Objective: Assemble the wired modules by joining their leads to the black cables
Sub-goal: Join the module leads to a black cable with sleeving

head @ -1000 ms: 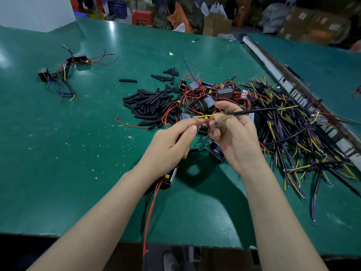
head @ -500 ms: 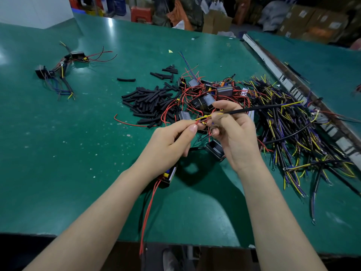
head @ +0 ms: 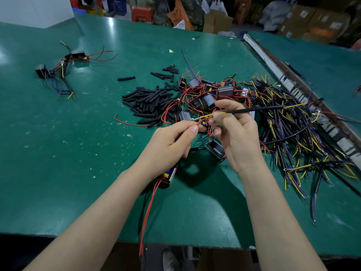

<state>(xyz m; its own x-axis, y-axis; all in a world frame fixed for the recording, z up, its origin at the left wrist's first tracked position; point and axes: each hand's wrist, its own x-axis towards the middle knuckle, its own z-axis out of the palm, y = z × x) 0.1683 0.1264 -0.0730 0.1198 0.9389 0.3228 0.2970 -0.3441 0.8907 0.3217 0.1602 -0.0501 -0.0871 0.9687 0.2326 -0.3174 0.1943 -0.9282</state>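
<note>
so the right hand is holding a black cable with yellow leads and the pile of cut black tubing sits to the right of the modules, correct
Not quite. The head view shows the pile of cut black tubing to the left of the modules, not the right; the heap on the right is black cables. The rest stands: the right hand is holding a black cable with yellow leads.

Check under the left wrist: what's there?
A black module with yellow and blue parts pokes out from under the left hand, red leads trailing off the table edge. The wrist covers the module's far end.
</note>
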